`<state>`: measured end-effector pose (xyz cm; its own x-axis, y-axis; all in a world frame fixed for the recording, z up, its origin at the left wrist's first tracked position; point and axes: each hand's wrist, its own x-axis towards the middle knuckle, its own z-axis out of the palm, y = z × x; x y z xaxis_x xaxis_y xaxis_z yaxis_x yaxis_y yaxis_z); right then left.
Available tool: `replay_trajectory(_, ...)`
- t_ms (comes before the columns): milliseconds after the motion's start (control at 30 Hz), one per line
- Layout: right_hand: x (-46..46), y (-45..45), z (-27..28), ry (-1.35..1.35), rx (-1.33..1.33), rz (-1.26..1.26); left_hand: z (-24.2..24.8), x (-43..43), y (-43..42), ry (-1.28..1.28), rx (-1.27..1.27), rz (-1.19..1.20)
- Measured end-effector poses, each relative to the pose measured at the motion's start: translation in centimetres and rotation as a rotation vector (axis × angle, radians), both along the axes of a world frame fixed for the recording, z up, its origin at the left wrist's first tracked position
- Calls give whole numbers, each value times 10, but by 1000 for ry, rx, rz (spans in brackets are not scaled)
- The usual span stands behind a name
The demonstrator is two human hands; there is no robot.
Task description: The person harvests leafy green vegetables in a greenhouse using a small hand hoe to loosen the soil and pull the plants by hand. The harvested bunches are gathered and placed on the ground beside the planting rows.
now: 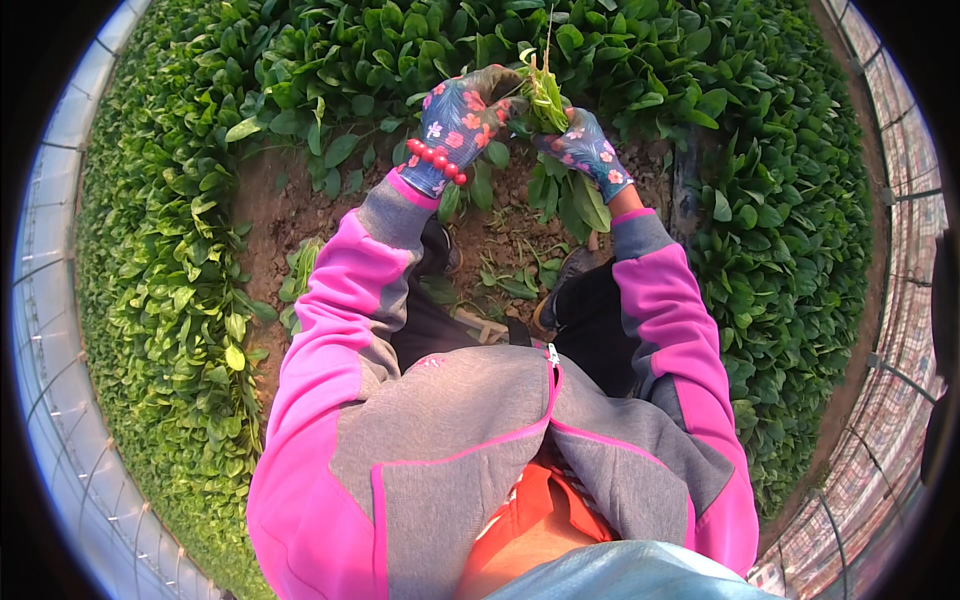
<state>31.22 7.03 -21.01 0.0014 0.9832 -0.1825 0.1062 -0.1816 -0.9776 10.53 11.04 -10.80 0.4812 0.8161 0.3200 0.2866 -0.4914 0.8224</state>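
Note:
My right hand (pixel 589 148), in a floral-patterned glove, grips a bunch of spinach-like greens (pixel 546 101). The pale stems and a thin root point up and away from me, while the broad leaves (pixel 585 202) hang below the hand. My left hand (pixel 469 116) wears a matching glove with a red bead bracelet (pixel 436 160) at the wrist. Its curled fingers and thumb are right beside the stems; whether they pinch any part of the bunch is unclear.
Dense leafy plants (pixel 480 34) stand ahead and on both sides. Between my shoes lie loose leaves (pixel 517 281) on bare soil (pixel 274 187). A cut bunch (pixel 304 266) rests by my left sleeve. A small wooden piece (pixel 480 326) sits between my legs. Greenhouse walls (pixel 56 285) curve along the rim.

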Motion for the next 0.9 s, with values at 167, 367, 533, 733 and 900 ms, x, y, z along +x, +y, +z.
replay_trajectory(167,-4,4,10,114,-69,86,6,-14,7,-30,-334,11)
replay_trajectory(367,-14,-6,47,-646,-10,106,17,-31,22,-356,-402,99)
replay_trajectory(533,-20,-8,38,-1316,290,53,-9,-24,17,-163,-323,-34)
replay_trajectory(733,-38,-15,39,-1412,429,71,-18,2,-5,698,226,92)
replay_trajectory(900,-35,-14,38,-1495,400,85,-7,-16,5,523,323,239)
